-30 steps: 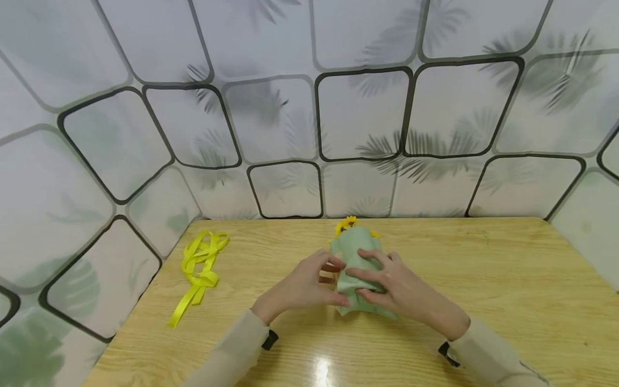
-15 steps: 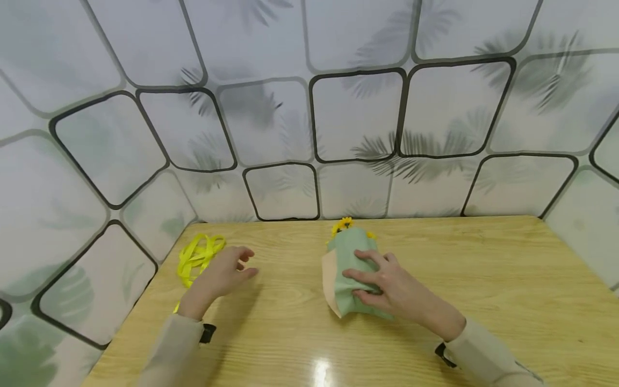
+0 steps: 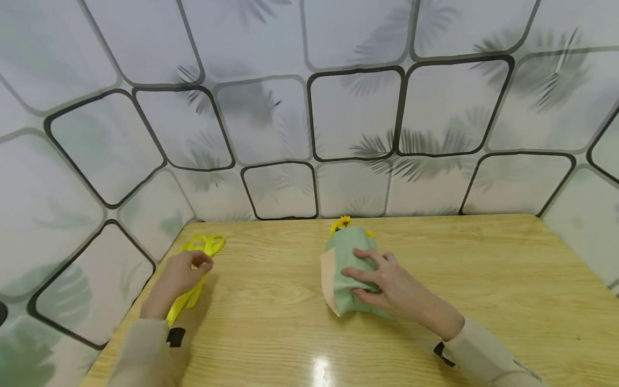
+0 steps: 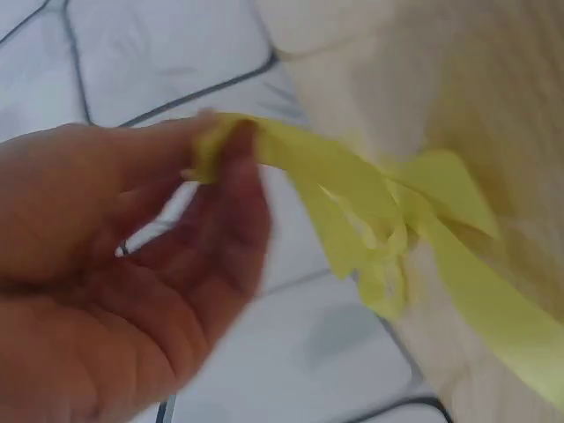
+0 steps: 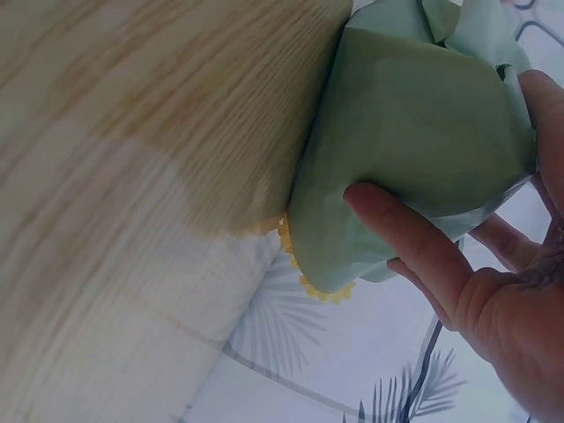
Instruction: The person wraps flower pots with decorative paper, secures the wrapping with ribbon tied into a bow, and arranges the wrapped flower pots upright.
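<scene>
At the left of the table, my left hand (image 3: 176, 275) pinches a yellow ribbon (image 4: 339, 181) between thumb and fingertips. Its held part rises off the heap of loops (image 3: 213, 244), with a tail trailing toward the near side. My right hand (image 3: 398, 285) rests with spread fingers on a small bouquet wrapped in pale green paper (image 3: 349, 242), lying on the table. Yellow flowers (image 3: 344, 221) peek from its far end. A cream paper flap (image 3: 328, 277) shows along its left side. In the right wrist view, nearly straight fingers (image 5: 414, 242) press against the wrap.
The wooden table (image 3: 271, 333) reaches back to a pale wall cover (image 3: 353, 118) with dark outlines and leaf prints. Another stretch of it borders the left edge. Bare wood separates the ribbon from the bouquet.
My left hand has left the bouquet, swung left to the ribbon and taken hold of it. The cream flap came into sight as it left. My right hand stays on the bouquet.
</scene>
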A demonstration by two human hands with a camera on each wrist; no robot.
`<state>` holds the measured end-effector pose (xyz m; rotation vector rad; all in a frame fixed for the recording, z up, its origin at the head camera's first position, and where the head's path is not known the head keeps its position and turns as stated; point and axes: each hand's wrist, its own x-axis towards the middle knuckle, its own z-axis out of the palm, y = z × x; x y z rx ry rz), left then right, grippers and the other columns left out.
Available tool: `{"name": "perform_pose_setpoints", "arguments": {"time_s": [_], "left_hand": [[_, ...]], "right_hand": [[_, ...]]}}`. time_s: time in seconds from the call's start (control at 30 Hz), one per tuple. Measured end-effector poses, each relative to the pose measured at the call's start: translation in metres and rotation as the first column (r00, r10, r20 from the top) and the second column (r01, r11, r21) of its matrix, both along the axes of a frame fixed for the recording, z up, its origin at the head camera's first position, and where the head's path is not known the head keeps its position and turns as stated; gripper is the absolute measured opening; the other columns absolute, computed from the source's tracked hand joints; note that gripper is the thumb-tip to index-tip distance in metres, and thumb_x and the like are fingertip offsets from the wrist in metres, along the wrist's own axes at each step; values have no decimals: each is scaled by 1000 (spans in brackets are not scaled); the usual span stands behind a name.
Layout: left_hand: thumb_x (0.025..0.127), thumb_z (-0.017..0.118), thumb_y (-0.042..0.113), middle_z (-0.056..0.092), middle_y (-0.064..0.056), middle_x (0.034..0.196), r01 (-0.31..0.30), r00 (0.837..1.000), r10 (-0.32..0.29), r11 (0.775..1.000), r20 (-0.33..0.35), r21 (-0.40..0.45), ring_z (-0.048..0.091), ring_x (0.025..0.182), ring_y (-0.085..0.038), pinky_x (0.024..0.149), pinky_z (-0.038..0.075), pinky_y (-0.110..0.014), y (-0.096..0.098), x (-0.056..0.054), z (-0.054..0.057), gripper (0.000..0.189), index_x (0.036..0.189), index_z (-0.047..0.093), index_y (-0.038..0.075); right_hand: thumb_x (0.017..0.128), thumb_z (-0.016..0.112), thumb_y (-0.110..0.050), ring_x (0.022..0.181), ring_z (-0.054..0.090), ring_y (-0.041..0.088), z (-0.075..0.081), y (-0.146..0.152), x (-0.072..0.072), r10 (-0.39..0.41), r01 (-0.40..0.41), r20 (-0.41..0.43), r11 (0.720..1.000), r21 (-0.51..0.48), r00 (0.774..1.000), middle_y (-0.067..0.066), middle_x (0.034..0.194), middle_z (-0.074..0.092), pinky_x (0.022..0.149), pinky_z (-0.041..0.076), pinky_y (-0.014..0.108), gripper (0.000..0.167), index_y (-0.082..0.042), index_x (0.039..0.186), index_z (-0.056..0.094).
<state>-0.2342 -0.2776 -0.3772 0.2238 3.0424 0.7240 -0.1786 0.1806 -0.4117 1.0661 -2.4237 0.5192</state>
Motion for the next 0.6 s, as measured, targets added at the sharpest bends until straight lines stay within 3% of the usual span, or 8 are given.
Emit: {"name": "perform_pose_setpoints", "arguments": {"time_s": [0.07, 0.1, 0.2, 0.27, 0.3, 0.33, 0.47, 0.6], "left_hand": [[105, 60, 22, 73, -12, 109, 1, 997, 18, 972, -79, 235, 70, 88, -14, 70, 60, -29, 4, -4, 9, 26, 118, 69, 1], [106, 59, 23, 72, -8, 112, 18, 994, 24, 927, -108, 374, 70, 91, -10, 72, 61, -26, 7, -5, 15, 31, 123, 66, -1], [105, 58, 21, 67, -1, 121, 137, 983, -7, 695, -184, 706, 69, 101, -4, 82, 61, -21, 18, -10, 33, 37, 133, 58, -3], [106, 56, 17, 63, -2, 132, 221, 973, -83, 604, -215, 766, 67, 114, -7, 89, 59, -22, 25, -13, 44, 40, 141, 52, -1], [106, 55, 15, 59, -5, 141, 245, 969, -135, 605, -205, 758, 65, 121, -12, 92, 58, -22, 27, -15, 49, 43, 146, 48, 2], [107, 54, 14, 53, -8, 149, 266, 964, -188, 646, -189, 715, 62, 128, -18, 95, 57, -24, 30, -17, 52, 46, 151, 44, 7], [107, 52, 11, 45, -20, 157, 331, 942, -330, 879, -64, 342, 58, 133, -39, 98, 58, -38, 34, -25, 54, 53, 158, 36, 14], [98, 64, 5, 69, -25, 121, 271, 962, -270, 963, 41, -5, 69, 104, -41, 84, 60, -48, 16, -18, 45, 33, 130, 60, -2]], "right_hand": [[86, 83, -27, 106, 64, 31, 0, 0, 0, 2, -2, 4, 1000, 3, 1000, 22, 136, 61, 77, 43, 36, 45, -24, 130, 72], [86, 83, -26, 107, 65, 31, 0, 0, 1, 5, -5, 5, 1000, 2, 1000, 22, 136, 61, 77, 43, 36, 45, -24, 130, 72], [87, 82, -25, 106, 65, 31, 1, 0, 1, 7, -7, 11, 1000, 5, 1000, 22, 136, 60, 78, 44, 38, 46, -23, 131, 72], [86, 83, -24, 109, 65, 31, 1, 0, 0, 14, -14, 6, 1000, 4, 1000, 22, 135, 60, 79, 45, 40, 46, -23, 131, 72], [86, 83, -24, 110, 66, 31, 1, 0, 0, 16, -16, 1, 1000, 5, 1000, 22, 135, 60, 80, 46, 41, 46, -23, 131, 72], [86, 83, -25, 110, 66, 31, 1, 0, 0, 16, -16, -3, 1000, 6, 1000, 22, 135, 60, 79, 46, 41, 46, -23, 130, 72], [85, 84, -25, 111, 66, 31, 1, 0, -1, 9, -9, -2, 1000, -4, 1000, 22, 135, 61, 80, 46, 41, 46, -22, 130, 73], [86, 83, -28, 108, 63, 34, 1, -1, 1, -13, 13, 49, 1000, 8, 999, 21, 138, 59, 79, 46, 38, 47, -24, 132, 72]]}}
